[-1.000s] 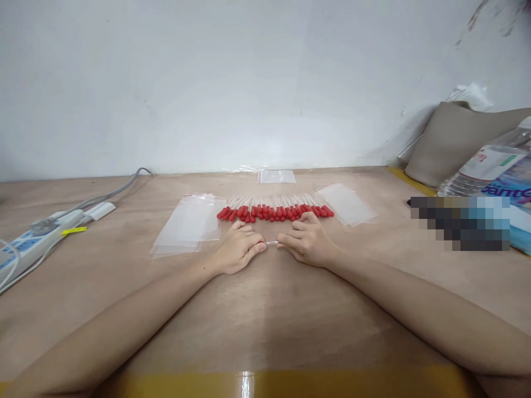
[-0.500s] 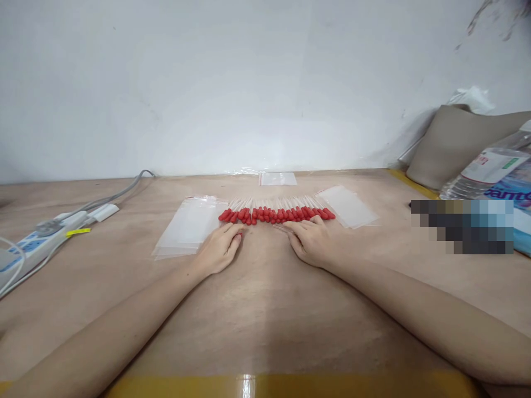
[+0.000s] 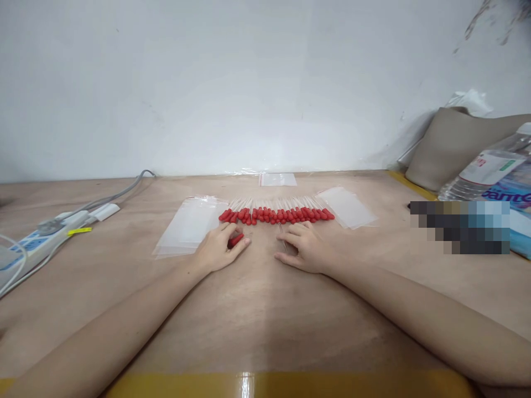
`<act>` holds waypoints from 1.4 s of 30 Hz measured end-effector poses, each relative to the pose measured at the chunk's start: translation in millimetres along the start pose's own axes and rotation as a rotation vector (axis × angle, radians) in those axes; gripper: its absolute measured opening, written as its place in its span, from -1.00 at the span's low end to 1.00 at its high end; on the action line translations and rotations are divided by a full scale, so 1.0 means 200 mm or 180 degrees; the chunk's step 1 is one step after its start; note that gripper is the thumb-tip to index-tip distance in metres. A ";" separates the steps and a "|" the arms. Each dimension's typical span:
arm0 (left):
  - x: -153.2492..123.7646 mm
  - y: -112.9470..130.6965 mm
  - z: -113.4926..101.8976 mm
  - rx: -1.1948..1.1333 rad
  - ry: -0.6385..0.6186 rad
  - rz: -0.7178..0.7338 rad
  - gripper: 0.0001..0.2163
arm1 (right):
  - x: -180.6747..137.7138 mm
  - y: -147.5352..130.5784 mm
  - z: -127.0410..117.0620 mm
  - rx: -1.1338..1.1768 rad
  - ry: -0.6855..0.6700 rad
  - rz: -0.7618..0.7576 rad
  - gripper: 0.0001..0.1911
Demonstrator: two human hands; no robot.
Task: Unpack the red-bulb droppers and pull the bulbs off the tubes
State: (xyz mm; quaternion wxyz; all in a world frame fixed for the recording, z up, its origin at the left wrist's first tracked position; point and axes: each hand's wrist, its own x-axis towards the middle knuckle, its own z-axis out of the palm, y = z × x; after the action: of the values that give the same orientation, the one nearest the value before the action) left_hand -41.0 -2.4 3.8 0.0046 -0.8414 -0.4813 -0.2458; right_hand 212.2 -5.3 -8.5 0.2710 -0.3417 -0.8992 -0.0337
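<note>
While it lies half-curled, the left hand pinches a red bulb.

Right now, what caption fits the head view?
Left hand pinches a red cap, right hand rests nearby, before a row of red-capped droppers on a wooden table.

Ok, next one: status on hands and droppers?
Left hand pinching a red bulb. Right hand resting on a clear tube, grip unclear. Row of droppers just ahead, plastic bags either side.
</note>
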 end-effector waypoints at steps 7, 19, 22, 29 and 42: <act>0.05 0.06 0.00 0.0513 0.0761 0.0211 -0.80 | 0.00 0.00 -0.03 0.0127 -0.0259 0.0016 -0.52; 0.40 0.09 0.09 0.0472 0.0381 0.0301 -0.78 | 0.00 -0.01 -0.06 0.0449 0.0042 0.0459 -0.57; 0.40 0.07 0.11 0.0095 0.0474 0.0305 -0.83 | 0.00 -0.01 -0.05 0.0503 0.0144 0.0573 -0.64; 0.32 0.09 0.07 -0.0747 0.1432 0.0099 -0.81 | 0.00 0.02 0.00 0.0473 0.0685 0.0940 -0.73; 0.06 0.13 0.08 -0.1646 0.0604 0.0488 -0.84 | -0.02 0.06 -0.02 -0.0416 0.0909 -0.0089 -0.69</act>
State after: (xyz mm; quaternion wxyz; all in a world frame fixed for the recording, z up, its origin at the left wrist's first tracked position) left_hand -7.1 -2.6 0.4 -0.1466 -0.8219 -0.3349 -0.4369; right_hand 223.9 1.3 -8.2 0.3728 -0.3378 -0.8521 -0.1441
